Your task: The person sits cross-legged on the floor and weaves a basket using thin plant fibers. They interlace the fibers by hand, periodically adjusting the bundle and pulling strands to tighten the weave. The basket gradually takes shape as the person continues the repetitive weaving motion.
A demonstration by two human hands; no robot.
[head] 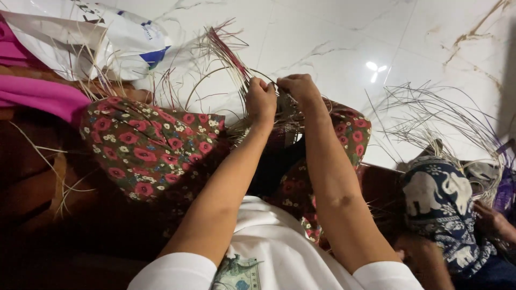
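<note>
1. A partly woven piece of reed strips [285, 121] is held over the knees, which are covered in red-flowered cloth [150, 147].
2. The left hand [262, 102] is closed on a bundle of red and pale strips [228, 51] that stands upward.
3. The right hand [301, 88] is pinched on strands at the weave's top edge, just beside the left.
4. A white plastic bag [107, 40] lies on the marble floor [333, 43].
5. Loose grey strips [435, 115] are spread near another person's elephant-print cloth [441, 198].

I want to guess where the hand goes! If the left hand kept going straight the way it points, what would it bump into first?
Probably the red and pale weaving strands fanning up just beyond the left hand. Past them lies the white marble floor. Depth is hard to judge from one view.
</note>
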